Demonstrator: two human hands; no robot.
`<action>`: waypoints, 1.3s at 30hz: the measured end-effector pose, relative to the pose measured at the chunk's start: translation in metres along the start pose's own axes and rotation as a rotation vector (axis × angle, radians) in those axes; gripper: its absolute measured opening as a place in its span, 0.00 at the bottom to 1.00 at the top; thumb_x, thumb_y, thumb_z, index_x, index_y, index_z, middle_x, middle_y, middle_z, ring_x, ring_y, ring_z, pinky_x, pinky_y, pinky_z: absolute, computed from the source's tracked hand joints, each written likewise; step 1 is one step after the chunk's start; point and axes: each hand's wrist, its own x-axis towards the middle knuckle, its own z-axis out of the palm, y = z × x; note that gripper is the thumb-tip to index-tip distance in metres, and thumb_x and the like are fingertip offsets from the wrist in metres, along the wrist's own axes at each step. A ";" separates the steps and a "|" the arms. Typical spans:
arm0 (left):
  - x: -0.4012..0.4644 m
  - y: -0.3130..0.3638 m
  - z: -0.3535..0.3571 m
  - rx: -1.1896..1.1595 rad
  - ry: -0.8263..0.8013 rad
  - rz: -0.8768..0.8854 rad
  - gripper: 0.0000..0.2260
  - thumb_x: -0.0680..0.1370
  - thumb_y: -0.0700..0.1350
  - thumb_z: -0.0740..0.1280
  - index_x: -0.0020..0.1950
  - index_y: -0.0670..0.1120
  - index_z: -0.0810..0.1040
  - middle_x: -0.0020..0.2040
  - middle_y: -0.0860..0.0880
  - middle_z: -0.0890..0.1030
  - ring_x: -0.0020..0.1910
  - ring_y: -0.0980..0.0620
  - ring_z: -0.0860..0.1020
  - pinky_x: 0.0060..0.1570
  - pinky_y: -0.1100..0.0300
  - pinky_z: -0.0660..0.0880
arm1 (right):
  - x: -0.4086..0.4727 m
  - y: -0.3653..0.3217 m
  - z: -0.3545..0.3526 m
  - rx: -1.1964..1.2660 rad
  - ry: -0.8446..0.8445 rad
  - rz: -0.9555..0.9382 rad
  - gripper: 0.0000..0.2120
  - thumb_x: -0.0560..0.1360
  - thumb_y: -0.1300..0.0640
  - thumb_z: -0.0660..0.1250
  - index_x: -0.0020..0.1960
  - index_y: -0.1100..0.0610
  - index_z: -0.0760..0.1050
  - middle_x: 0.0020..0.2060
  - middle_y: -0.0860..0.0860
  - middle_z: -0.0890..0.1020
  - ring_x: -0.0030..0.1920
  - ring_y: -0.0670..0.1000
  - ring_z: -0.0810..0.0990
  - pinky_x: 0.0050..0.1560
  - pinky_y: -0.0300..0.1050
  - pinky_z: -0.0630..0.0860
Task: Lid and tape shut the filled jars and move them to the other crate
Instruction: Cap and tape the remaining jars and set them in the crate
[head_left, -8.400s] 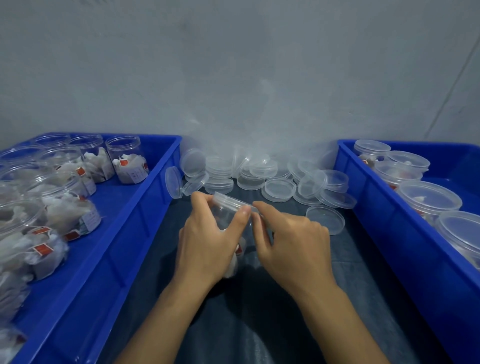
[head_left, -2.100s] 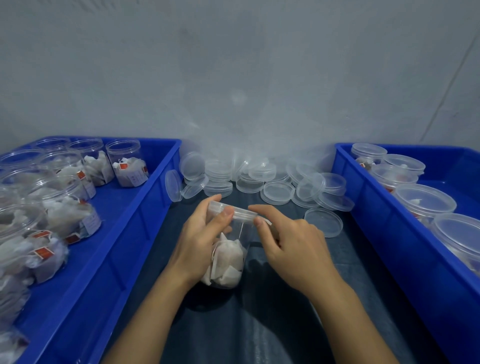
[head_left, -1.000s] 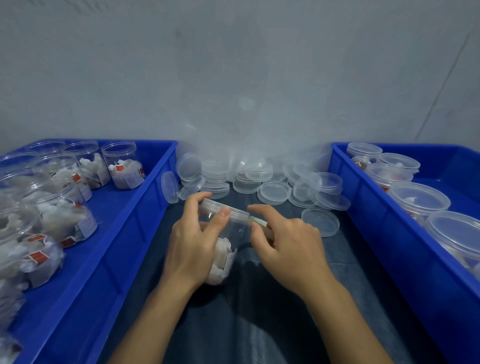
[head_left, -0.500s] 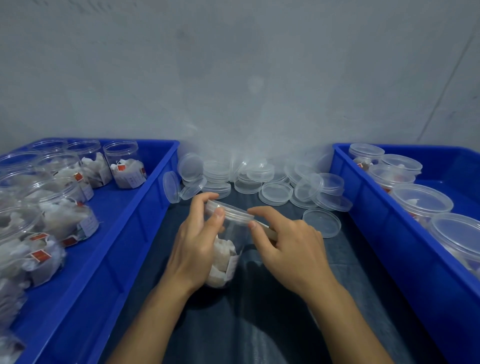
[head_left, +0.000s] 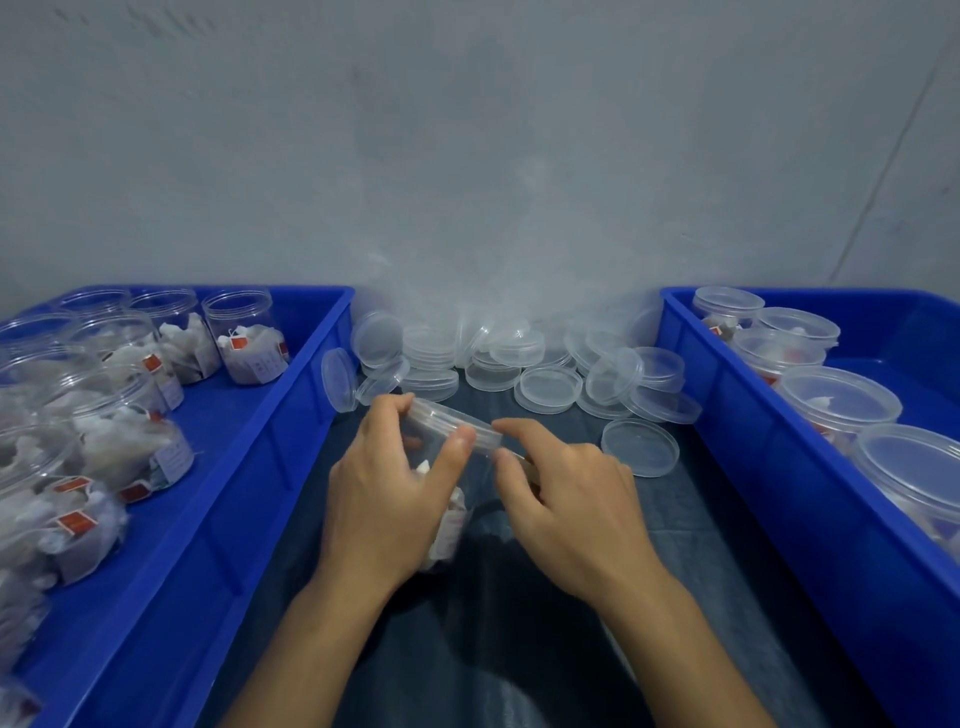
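jar (head_left: 451, 499) turned slightly; left hand (head_left: 387, 499) grips it, right hand (head_left: 566, 499) fingers pinch lid (head_left: 457, 423) rim.

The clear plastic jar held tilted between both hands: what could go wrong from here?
1. The clear plastic jar is tilted; if its clear round lid is not seated, the white sachets could spill.
2. The left hand covers the jar, and the right hand works at the rim, so the seal may go on crooked.
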 end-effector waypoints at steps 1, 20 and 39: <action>0.001 -0.001 0.001 -0.022 -0.004 -0.014 0.27 0.74 0.74 0.61 0.65 0.58 0.72 0.56 0.61 0.82 0.53 0.63 0.80 0.52 0.54 0.78 | 0.000 0.000 -0.002 0.022 -0.022 -0.008 0.25 0.78 0.37 0.46 0.70 0.39 0.69 0.36 0.46 0.83 0.45 0.55 0.82 0.49 0.55 0.75; 0.012 -0.019 -0.007 -0.684 -0.124 -0.140 0.24 0.76 0.59 0.69 0.61 0.40 0.76 0.54 0.42 0.85 0.48 0.37 0.85 0.45 0.52 0.83 | 0.003 0.004 0.004 -0.009 0.029 -0.039 0.25 0.78 0.33 0.49 0.69 0.38 0.71 0.35 0.45 0.83 0.43 0.55 0.83 0.46 0.53 0.77; 0.010 -0.016 -0.004 -0.319 -0.135 -0.058 0.24 0.68 0.70 0.72 0.57 0.59 0.73 0.56 0.66 0.83 0.54 0.63 0.84 0.51 0.59 0.79 | 0.002 0.001 0.007 -0.041 0.062 0.011 0.23 0.79 0.35 0.51 0.53 0.45 0.81 0.31 0.46 0.81 0.36 0.52 0.80 0.37 0.49 0.75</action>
